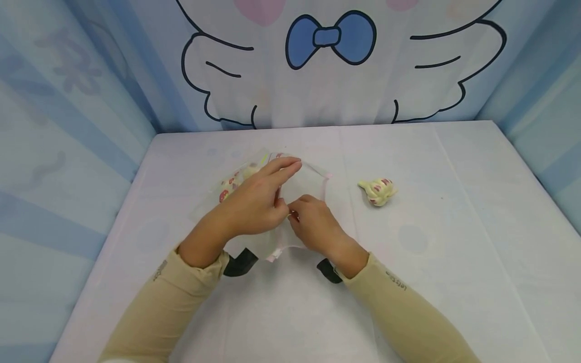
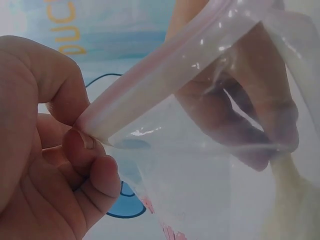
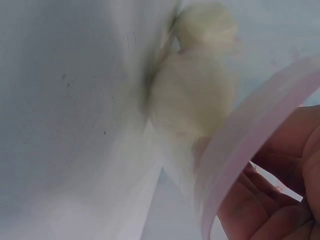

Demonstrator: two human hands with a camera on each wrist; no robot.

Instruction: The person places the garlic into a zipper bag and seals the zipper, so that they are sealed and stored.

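A clear zip bag (image 1: 308, 181) with a pink strip along its mouth lies under both hands; red and yellow prints or contents show at its left side. At the strip's end, my left hand (image 1: 251, 201) pinches the bag between thumb and fingers, clearest in the left wrist view. My right hand (image 1: 315, 222) shows through the film there, its fingertips pinching a pale yellow toy (image 2: 287, 185). In the right wrist view that toy (image 3: 192, 95) looks blurred, beside the pink strip. Whether the toy is fully within the bag I cannot tell.
A second small pale yellow toy (image 1: 378, 191) with pink stripes lies on the white-covered table (image 1: 436, 282), right of the bag. Blue and white patterned curtains (image 1: 327, 96) close in the back and sides. Black straps (image 1: 241, 263) sit by the wrists.
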